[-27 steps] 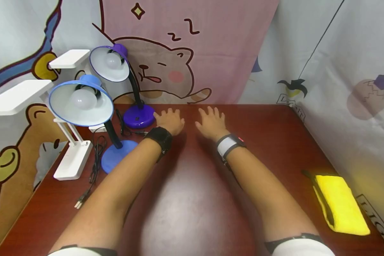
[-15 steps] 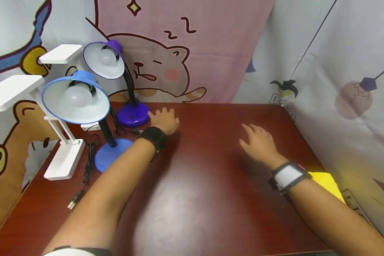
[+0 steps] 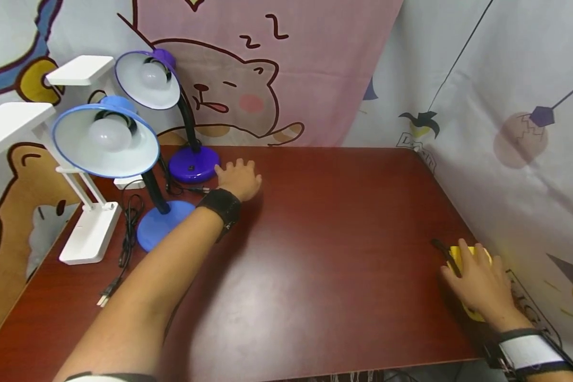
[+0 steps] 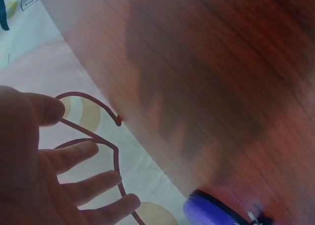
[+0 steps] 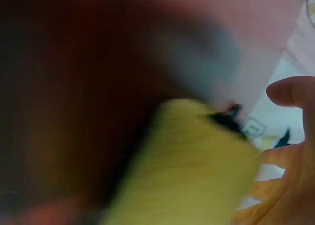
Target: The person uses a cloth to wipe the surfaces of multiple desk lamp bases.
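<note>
My left hand (image 3: 240, 180) hovers near the far edge of the table, just right of the purple lamp's base (image 3: 193, 164). Its fingers are spread and hold nothing, and its shadow falls on the wood in the left wrist view. Over at the right edge, my right hand (image 3: 482, 284) is above a folded yellow cloth (image 5: 192, 171) with a dark strip along one side. In the right wrist view the thumb and fingers stand apart around the cloth, not closed on it. That view is blurred, so whether they touch it is unclear. The hand covers much of the cloth in the head view.
A blue desk lamp (image 3: 164, 225) and white folding lamps (image 3: 92, 233) stand along the left side. A black cord with a plug (image 3: 129, 233) lies beside them. Printed curtains (image 3: 334, 69) hang behind and right of the brown table (image 3: 334, 265).
My right hand has swept right and toward me, from the far middle of the table to the yellow cloth. The left hand stays beside the purple lamp. The head view has shifted slightly.
</note>
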`<state>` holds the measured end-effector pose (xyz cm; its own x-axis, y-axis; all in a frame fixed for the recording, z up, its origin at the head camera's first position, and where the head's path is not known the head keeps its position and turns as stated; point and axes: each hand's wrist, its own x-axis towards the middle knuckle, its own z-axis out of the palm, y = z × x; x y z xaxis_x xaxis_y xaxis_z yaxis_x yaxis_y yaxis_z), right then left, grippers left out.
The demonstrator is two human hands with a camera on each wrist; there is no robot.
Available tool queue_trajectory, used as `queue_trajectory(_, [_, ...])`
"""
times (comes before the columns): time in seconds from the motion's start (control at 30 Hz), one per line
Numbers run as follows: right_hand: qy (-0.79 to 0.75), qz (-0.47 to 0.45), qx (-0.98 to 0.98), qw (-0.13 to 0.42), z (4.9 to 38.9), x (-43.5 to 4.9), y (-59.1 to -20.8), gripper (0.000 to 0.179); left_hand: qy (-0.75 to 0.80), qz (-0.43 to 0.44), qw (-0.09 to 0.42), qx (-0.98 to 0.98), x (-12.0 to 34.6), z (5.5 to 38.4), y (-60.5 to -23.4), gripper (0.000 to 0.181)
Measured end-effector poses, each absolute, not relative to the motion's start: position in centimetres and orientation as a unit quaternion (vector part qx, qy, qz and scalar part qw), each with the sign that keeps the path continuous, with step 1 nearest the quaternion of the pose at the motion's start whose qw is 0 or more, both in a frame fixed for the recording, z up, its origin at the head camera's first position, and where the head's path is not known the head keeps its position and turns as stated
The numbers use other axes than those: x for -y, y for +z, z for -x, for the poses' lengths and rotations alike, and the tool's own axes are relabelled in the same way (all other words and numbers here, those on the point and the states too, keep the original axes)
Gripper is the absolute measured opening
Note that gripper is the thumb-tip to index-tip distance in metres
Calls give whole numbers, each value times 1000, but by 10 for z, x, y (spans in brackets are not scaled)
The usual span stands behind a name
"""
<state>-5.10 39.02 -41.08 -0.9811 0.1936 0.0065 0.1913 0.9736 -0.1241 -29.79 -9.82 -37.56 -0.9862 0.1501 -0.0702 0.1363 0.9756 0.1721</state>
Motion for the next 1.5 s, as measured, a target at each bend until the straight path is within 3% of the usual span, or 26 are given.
queue_trajectory(0.2, [54,107,992,-28,44,-401,-430,81,87,-73,45,-993,99,294,-375,59])
queue_trajectory(0.4, [80,51,994,-52,55,-394,-424,85,81,-101,29,-991,110,277,-381,57])
queue_trajectory(0.6, [90,-39,995,-33,74,-361,-423,89,90,-228,10,-969,142,239,-388,54])
queue_trajectory(0.8, [132,-127,982,-37,96,-323,-416,91,145,-346,-16,-927,206,200,-383,46])
queue_trajectory(0.97, [135,-152,977,-61,104,-314,-414,94,168,-263,-139,-940,263,176,-387,20])
queue_trajectory(1.07, [125,-158,978,-57,105,-315,-413,92,144,-155,-170,-963,289,171,-395,23])
queue_trajectory(1.17, [107,-154,981,-50,104,-317,-414,92,94,-68,-122,-986,305,171,-403,48])
queue_trajectory(1.3, [86,-140,985,-56,104,-317,-413,93,53,-35,-22,-998,315,176,-412,76])
queue_trajectory(1.5, [86,-136,984,-74,106,-312,-410,94,68,-46,10,-997,309,176,-414,70])
